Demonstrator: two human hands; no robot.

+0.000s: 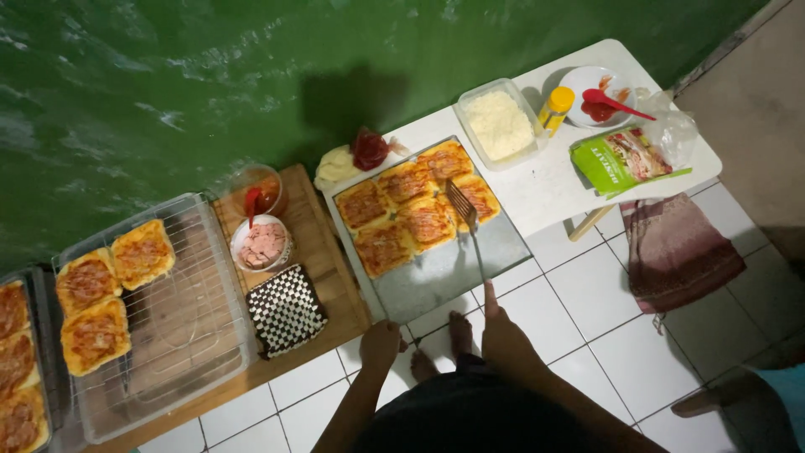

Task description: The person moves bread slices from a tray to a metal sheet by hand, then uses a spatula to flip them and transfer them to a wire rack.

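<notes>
A flat metal tray lies on the low white table and carries several toast slices topped with red sauce and cheese. My right hand holds the long handle of a fork, with the index finger stretched along it. The fork's tines rest on the toast at the right side of the tray. My left hand is closed on the tray's near left corner, beside the wooden board.
A wire rack at left holds three toasts. On the board sit a checkered pot holder, a bowl of chopped meat and a sauce glass. A cheese tub, yellow bottle, sauce plate and green packet are on the table. Another person's foot is at the lower right.
</notes>
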